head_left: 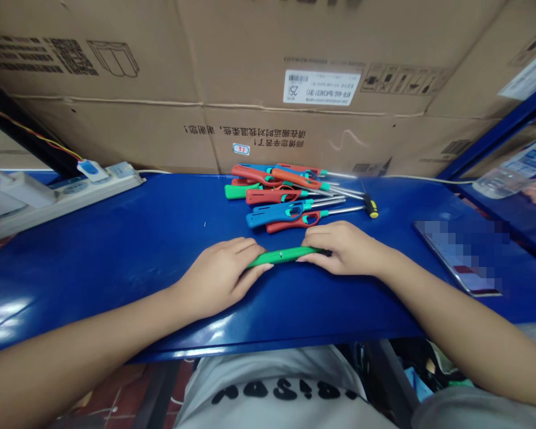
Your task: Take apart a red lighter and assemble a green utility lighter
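Both my hands hold a green lighter handle (pixel 282 256) level, just above the blue table near its front edge. My left hand (pixel 223 271) pinches its left end between thumb and fingers. At the other end, my right hand (pixel 342 247) grips it, hiding that part; something dark shows beside the fingers. Beyond the hands lies a pile of long-nosed lighters, among them a blue lighter (pixel 272 214), a red lighter (pixel 290 223) and a green handle (pixel 239 191). A short yellow and black screwdriver (pixel 372 206) lies at the right of the pile.
A large cardboard box (pixel 250 119) stands along the table's back edge. On the left is a power strip (pixel 71 193) with plugs and cables. A phone (pixel 460 259) lies on the blue table (pixel 161 226) at right, with a plastic bottle (pixel 500 182) beyond it.
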Available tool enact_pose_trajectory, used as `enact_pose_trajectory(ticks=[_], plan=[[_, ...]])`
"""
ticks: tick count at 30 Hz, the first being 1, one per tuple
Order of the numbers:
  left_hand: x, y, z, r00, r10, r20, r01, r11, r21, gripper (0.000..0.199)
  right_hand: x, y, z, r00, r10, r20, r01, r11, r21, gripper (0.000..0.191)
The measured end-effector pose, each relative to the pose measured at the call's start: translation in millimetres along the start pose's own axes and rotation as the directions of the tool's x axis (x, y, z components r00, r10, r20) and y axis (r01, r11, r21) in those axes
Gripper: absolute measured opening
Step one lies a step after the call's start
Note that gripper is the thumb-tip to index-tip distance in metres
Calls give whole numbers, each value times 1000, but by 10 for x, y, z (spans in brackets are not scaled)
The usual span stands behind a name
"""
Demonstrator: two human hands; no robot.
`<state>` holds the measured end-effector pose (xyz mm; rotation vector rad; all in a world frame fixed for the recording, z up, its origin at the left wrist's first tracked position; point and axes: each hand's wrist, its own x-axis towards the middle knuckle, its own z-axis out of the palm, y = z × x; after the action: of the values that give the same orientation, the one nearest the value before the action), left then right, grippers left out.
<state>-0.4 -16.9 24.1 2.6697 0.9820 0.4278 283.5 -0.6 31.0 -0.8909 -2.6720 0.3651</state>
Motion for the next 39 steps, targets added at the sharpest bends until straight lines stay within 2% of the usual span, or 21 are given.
enact_pose_trajectory(ticks=[3,6,8,16,22,27,34,39], plan=[[4,-15,28,1000,3,-7,-3,1000,3,26,7,-20,6,999,14,35,-12,998,-57,33],[9,-43,54,1000,10,-22,-10,1000,21,36,23,-23,31,994,45,104,-37,996,-79,40],[11,-52,53,1000,23,-18,-22,999,32,33,33,-11,43,992,50,120,-42,997,-72,40],[13,-8,1,996,86,4,-87,996,26,37,22,4,-9,999,-41,-21,40,998,-47,34],[32,-49,24,998,32,46,-31,999,-36,43,41,-80,16,980,-166,-110,154,982,-107,26],[41,-64,20,999,-1,48,4,998,-68,43,42,-83,65,971,-184,-155,165,978,-126,23],[38,-80,40,998,-35,53,36,999,-29,40,54,-86,71,969,-207,-132,183,967,-176,26],[80,-134,53,996,-63,63,68,995,-75,40,65,8,33,986,-125,-108,112,987,-115,21]])
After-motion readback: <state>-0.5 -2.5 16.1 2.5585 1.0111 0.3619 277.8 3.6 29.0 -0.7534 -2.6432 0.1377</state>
